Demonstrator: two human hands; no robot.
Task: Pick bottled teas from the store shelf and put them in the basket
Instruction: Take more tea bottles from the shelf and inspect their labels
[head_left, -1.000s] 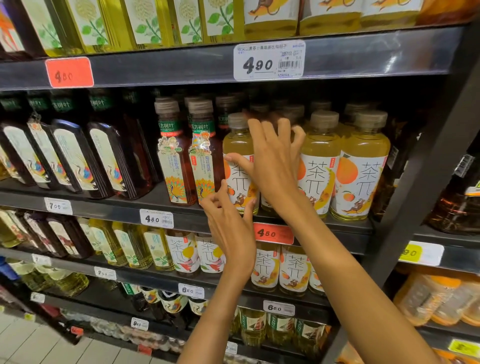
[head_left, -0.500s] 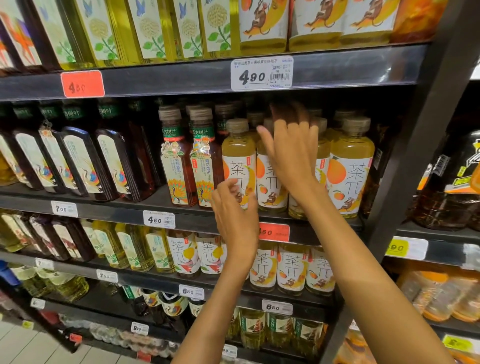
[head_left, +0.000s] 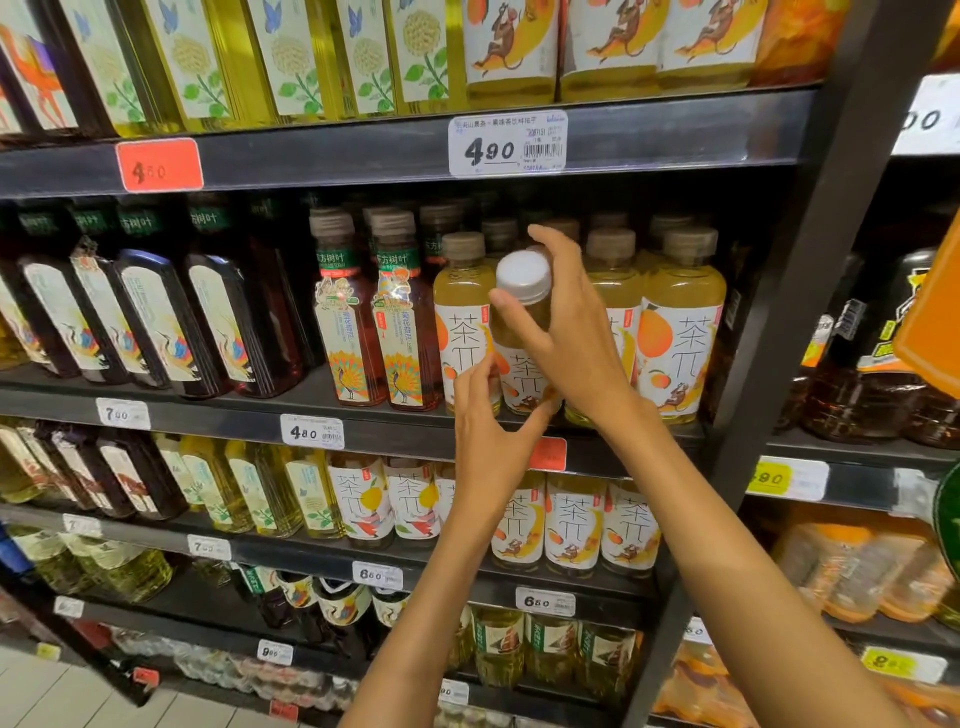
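Your right hand (head_left: 566, 332) now holds the tilted tea bottle (head_left: 524, 338), pulled from the shelf (head_left: 363, 410); your left hand (head_left: 488, 441), relaxed, steadies its base at 6 o'clock.

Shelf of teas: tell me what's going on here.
A person is taking a yellow tea bottle off the store shelf. The right hand grips it near the neck, tilted toward the camera, while the left hand touches its lower part. No basket is in view.
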